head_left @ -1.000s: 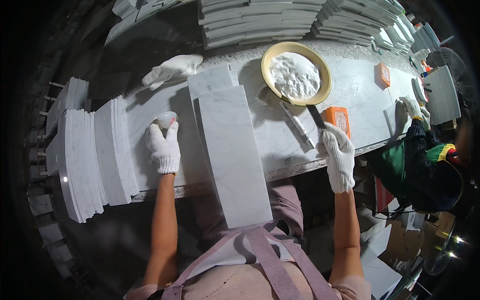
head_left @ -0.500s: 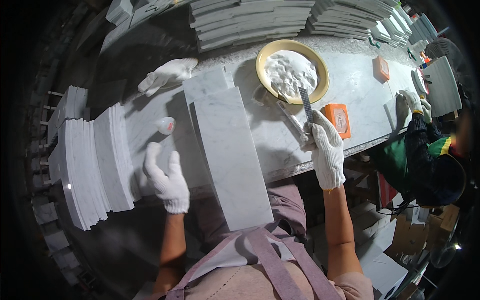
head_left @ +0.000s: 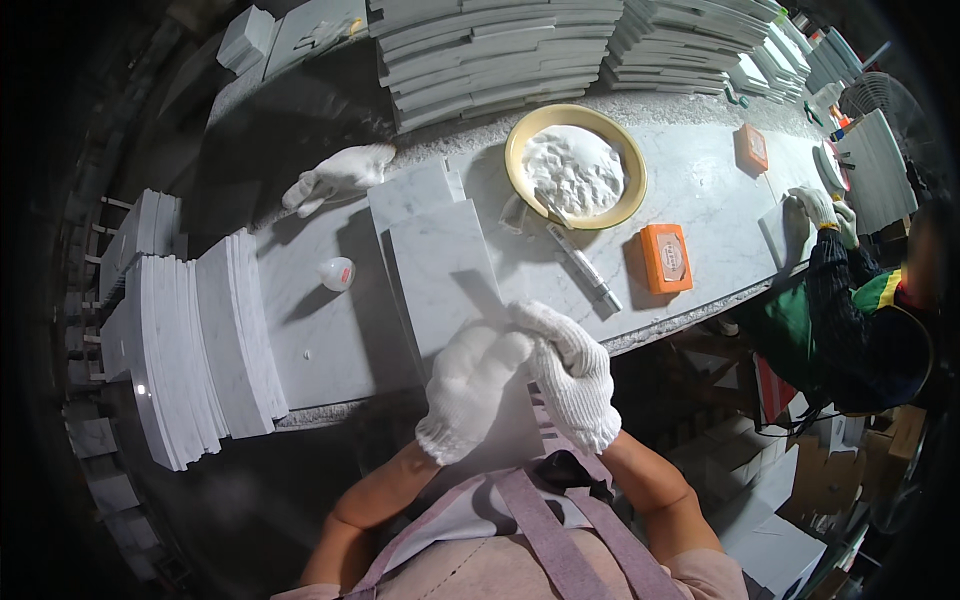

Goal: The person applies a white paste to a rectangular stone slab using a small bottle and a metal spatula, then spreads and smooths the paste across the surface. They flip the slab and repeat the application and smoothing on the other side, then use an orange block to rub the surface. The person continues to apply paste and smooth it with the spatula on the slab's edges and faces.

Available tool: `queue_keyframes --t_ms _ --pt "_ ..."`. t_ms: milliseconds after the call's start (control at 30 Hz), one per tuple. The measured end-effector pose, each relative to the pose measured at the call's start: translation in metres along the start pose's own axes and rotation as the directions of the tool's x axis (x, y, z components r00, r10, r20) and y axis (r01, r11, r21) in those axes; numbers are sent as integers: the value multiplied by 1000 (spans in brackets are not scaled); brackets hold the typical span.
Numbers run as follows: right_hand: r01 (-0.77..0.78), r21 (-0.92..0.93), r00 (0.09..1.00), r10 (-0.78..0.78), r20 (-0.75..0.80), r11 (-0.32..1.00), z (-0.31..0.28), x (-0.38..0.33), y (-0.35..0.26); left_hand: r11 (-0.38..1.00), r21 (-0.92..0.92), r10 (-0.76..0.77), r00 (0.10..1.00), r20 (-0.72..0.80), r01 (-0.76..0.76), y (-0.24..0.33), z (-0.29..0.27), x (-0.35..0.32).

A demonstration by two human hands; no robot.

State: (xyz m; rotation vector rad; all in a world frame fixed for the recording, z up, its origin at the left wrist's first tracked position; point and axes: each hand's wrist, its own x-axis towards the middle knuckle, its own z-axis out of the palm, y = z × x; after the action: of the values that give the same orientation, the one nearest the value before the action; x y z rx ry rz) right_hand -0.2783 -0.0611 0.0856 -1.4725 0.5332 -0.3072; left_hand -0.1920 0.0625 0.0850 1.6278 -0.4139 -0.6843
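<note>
Both gloved hands meet over a long pale grey marble slab [head_left: 440, 250] that overhangs the table edge towards me. My right hand [head_left: 572, 375] is closed, and a flat grey strip-like tool [head_left: 478, 288], smeared by motion, juts out ahead of it over the slab. Against it lies my left hand [head_left: 475, 385], blurred, so its fingers cannot be made out. Beyond, a yellow bowl [head_left: 638, 190] holds white powder [head_left: 572, 165] with a stick-like handle in it. A white marker-like tube [head_left: 585, 268] and an orange box [head_left: 666, 258] lie right of the slab.
Left of the slab are a small translucent bulb [head_left: 338, 273], an empty white glove [head_left: 340, 178] and upright slabs [head_left: 235, 330]. Stacked slabs [head_left: 500, 55] line the back. At right, a co-worker's gloved hands [head_left: 822, 208] rest by a slab; another orange box [head_left: 752, 148] is nearby.
My right hand has moved left from the tube with the strip-like tool, leaving the tube on the table. My left hand has come right from beside the bulb to meet it above the slab.
</note>
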Motion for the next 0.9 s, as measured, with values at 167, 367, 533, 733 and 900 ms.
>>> queue_keyframes --t_ms 167,367,533,733,900 --pt "21 192 978 -60 202 981 -30 11 -2 899 -437 -99 985 -144 27 -6 -11 -4" --pt "309 -752 856 -515 -48 582 -60 78 -8 889 -427 -219 973 -72 168 0 -26 -7" --pt "130 -933 961 -274 35 336 -52 121 0 910 -249 -326 943 62 331 -2 -33 -21" --pt "245 -871 893 -448 33 425 -85 121 -7 867 -229 -436 896 83 443 8 -37 -26" --pt "8 -214 970 -60 -237 977 -118 59 -4 880 -28 -462 868 180 474 21 -34 -13"
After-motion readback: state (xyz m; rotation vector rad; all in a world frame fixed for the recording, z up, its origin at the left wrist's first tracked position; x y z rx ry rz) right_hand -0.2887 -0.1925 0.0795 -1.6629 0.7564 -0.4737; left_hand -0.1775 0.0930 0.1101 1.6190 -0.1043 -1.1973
